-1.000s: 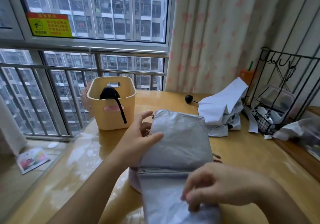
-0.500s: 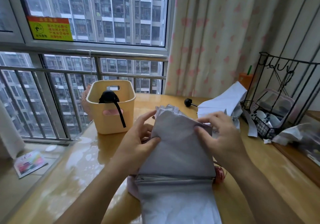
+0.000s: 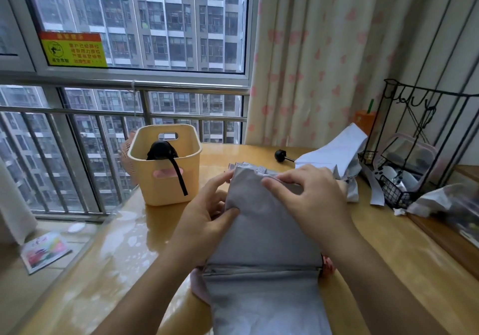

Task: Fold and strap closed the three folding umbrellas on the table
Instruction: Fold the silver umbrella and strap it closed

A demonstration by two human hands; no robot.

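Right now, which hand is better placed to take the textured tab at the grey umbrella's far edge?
Right, probably: the right hand pinches the grey umbrella at its far edge beside the textured tab, while the left hand grips its left side.

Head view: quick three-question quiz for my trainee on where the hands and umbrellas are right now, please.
1. True or false: the left hand and right hand both hold the grey umbrella.
2. The black strap hangs: A) wholly inside the yellow basket; B) over its rim, down the front; C) onto the floor.
3. Fill in: the white umbrella lies on the table to the grey one's ____.
Key: 1 true; 2 B; 3 right.
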